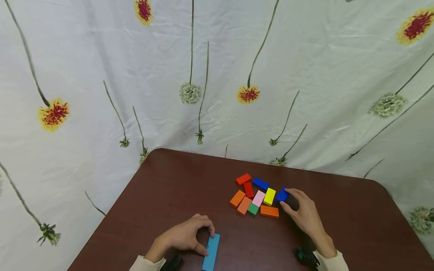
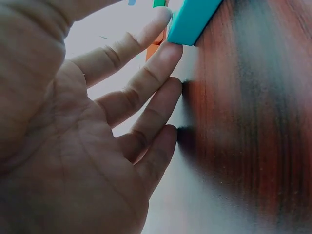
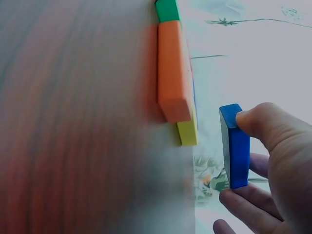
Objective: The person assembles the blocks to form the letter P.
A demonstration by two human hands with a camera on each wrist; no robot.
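Possibly the blue block [image 1: 282, 194] could slip or clip the yellow block [image 1: 269, 196], since the fingers of the right hand [image 1: 306, 216] pinch only its opposite ends.
It looks smooth, deep blue and oblong, near the far edge of the bench [image 1: 162, 188]; well apart from that edge, the left hand [image 1: 184, 233] pinches a long light-blue block [image 1: 212, 253] between thumb and index finger, and an uneven pull could skew it.

Light-blue block [image 2: 197, 19] cut off at the left wrist view's top; green block [image 3: 168, 11], at the right's
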